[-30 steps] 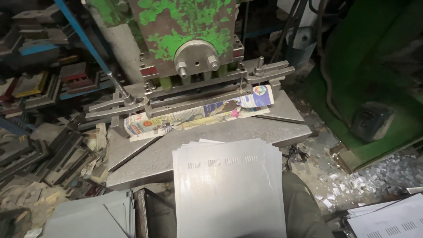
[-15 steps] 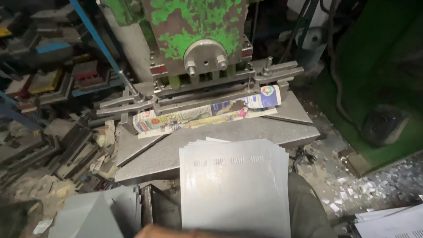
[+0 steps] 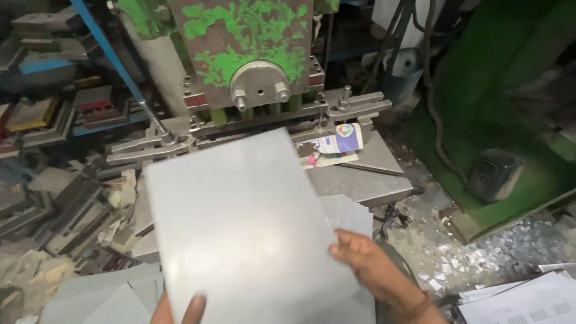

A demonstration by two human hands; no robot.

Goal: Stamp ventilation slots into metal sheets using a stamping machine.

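Both hands gripping 1 grey metal sheet (image 3: pixel 240 228) over press bench (image 3: pixel 372 186): left hand (image 3: pixel 180 309) bottom edge, right hand (image 3: pixel 372 270) right edge.

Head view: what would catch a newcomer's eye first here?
A large plain grey sheet fills the centre foreground, held at its lower edge by the left hand and at its right edge by the right hand. Behind it stands a press machine with flaking green paint and a round metal boss, with a colourful printed wrapper lying on its steel table. Pale scrap chips litter the floor at right.
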